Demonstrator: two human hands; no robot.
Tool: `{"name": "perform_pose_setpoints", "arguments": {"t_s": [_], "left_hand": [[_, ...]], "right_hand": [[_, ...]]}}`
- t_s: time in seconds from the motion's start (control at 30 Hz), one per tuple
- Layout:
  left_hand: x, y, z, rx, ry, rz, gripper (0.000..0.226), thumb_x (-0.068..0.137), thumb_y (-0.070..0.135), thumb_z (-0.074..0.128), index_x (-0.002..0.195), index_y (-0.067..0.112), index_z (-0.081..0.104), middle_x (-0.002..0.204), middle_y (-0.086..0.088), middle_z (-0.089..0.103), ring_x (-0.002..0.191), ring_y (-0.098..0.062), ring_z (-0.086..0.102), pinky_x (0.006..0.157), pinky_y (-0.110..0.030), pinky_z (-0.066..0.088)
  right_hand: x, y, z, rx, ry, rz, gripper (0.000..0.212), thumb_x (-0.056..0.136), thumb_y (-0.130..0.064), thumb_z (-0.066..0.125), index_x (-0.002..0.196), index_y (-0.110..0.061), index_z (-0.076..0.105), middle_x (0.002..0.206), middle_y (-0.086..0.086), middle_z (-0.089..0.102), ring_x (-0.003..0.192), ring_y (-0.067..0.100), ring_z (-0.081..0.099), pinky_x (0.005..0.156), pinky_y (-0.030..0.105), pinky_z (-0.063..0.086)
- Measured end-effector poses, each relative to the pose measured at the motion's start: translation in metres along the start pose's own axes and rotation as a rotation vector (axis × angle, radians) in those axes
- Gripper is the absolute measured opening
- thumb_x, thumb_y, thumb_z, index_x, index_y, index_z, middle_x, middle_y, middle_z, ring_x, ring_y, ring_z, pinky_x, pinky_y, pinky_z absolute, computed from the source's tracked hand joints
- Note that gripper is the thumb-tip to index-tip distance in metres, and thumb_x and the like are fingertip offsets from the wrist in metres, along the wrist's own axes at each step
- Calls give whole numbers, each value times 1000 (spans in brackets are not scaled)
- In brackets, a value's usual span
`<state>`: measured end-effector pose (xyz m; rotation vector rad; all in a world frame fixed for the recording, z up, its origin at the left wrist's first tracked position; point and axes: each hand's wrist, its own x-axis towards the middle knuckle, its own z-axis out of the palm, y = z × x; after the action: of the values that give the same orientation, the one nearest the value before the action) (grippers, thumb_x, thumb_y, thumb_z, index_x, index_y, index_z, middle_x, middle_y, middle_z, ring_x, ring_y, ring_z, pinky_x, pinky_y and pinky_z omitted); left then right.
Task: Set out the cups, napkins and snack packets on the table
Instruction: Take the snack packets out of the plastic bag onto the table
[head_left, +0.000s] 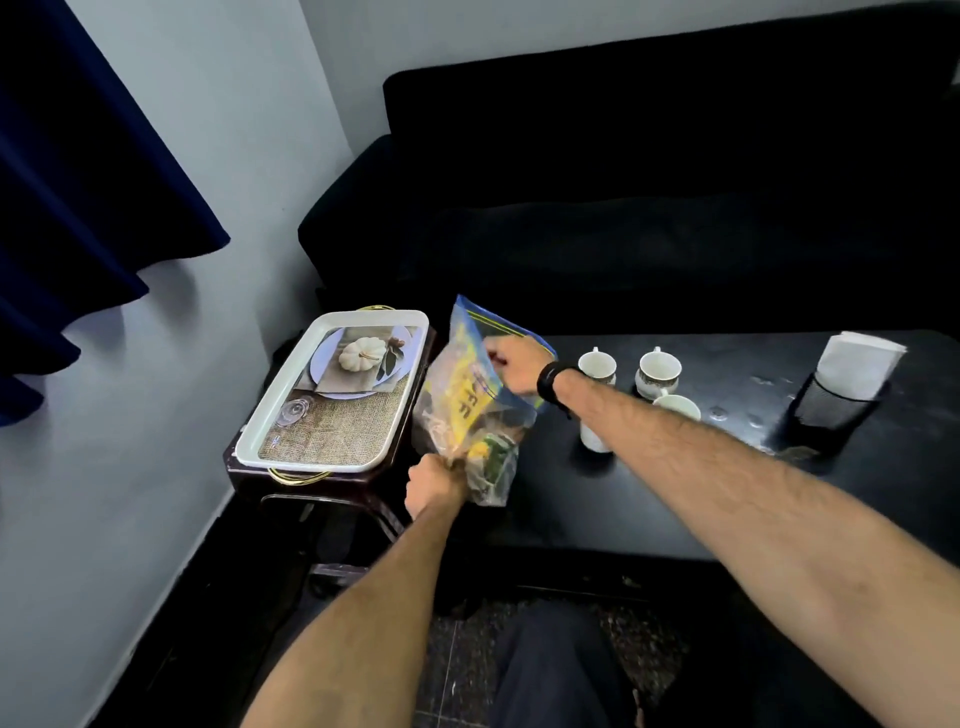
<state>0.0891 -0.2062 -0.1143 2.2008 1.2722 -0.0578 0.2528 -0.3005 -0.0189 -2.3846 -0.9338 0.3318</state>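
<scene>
Two hands were on one clear zip-top bag (475, 400) of snack packets, held up at the left end of the black table (675, 499). The right hand (519, 366), a black band (551, 382) on its wrist, was pinched closed on the upper part of the bag near the blue-and-yellow zip strip. The left hand (431, 486) was fisted tight around the bag's lower corner. The bag hung tilted between them — yellow and green packets (467, 405) showed through the plastic, their print too blurred to read.

Four white cups stood on the table just right of the bag: one (597, 366) at the back, a patterned one (658, 371) beside it, a third (678, 406) in front, partly behind the right forearm, and a fourth (593, 439) nearer, mostly hidden by that arm. White napkins (857, 361) stood upright in a black mesh holder (831, 415) near the table's right end, well apart from the cups.

Left of the table, a white tray (270, 410) with gold handles and a printed pumpkin picture rested on a dark side stand (311, 493). A black sofa (649, 208) ran behind the table — a blue curtain (78, 182) hung far left.
</scene>
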Motion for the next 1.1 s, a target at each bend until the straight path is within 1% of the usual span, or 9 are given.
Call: {"name": "perform_pose_setpoints", "arguments": {"t_s": [0.07, 0.23, 0.3, 0.43, 0.5, 0.6, 0.8, 0.93, 1.1], "left_hand": [[2, 1, -4, -26, 18, -35, 46, 87, 47, 60, 120, 14, 65, 125, -17, 62, 115, -38, 60, 92, -41, 49], [-2, 5, -9, 48, 63, -84, 41, 86, 38, 60, 119, 14, 63, 123, -12, 62, 112, -33, 61, 89, -41, 50], [-7, 9, -7, 102, 131, -31, 40, 82, 29, 66, 118, 11, 59, 122, -10, 57, 112, -30, 59, 84, -42, 50], [-11, 15, 5, 213, 187, 185, 66, 73, 14, 77, 127, 12, 39, 127, -7, 47, 113, -26, 54, 77, -40, 53], [-8, 17, 11, 189, 131, 200, 53, 81, 10, 67, 130, 17, 47, 124, -6, 55, 111, -28, 59, 79, -41, 51], [-2, 12, 20, 55, 104, 151, 33, 87, 9, 51, 116, 19, 63, 111, -12, 66, 101, -34, 63, 82, -39, 49], [6, -16, 42, -296, 252, 66, 11, 88, 11, 48, 91, 10, 58, 91, -22, 67, 90, -43, 63, 78, -43, 49], [8, -26, 55, -392, 286, 84, 9, 87, 18, 48, 80, 16, 53, 69, -3, 54, 77, -36, 60, 67, -33, 42], [10, -29, 60, -381, 322, 75, 11, 90, 20, 47, 85, 18, 57, 72, 3, 52, 76, -32, 59, 68, -30, 38]], "right_hand": [[3, 5, -24, 68, 118, 50, 13, 95, -26, 60, 92, -13, 64, 88, 10, 66, 79, 23, 58, 66, 28, 40], [2, 35, -65, 193, 285, 186, 20, 96, -28, 58, 93, -10, 65, 85, 5, 65, 79, 21, 58, 69, 27, 40], [-1, 48, -72, 245, 381, 219, 19, 97, -28, 56, 95, -12, 66, 88, 5, 67, 81, 22, 60, 70, 28, 43], [-7, 66, -81, 268, 598, 317, 16, 98, -26, 51, 93, -18, 63, 93, 3, 67, 89, 25, 64, 70, 27, 44], [-7, 74, -85, 273, 697, 367, 16, 99, -27, 49, 96, -18, 62, 98, 6, 70, 91, 28, 64, 70, 29, 44], [-3, 85, -88, 301, 807, 433, 15, 99, -26, 49, 98, -16, 61, 99, 9, 69, 93, 29, 64, 70, 29, 42], [15, 100, -63, 269, 639, 481, 14, 98, -22, 52, 100, -12, 62, 104, 14, 68, 96, 33, 65, 79, 36, 53], [28, 97, -28, 296, 491, 475, 16, 96, -19, 54, 103, -11, 65, 110, 17, 67, 102, 35, 65, 86, 37, 53], [25, 91, 8, 95, 288, 512, 34, 86, -21, 64, 117, -10, 60, 120, 16, 65, 114, 34, 61, 92, 39, 52]]}}
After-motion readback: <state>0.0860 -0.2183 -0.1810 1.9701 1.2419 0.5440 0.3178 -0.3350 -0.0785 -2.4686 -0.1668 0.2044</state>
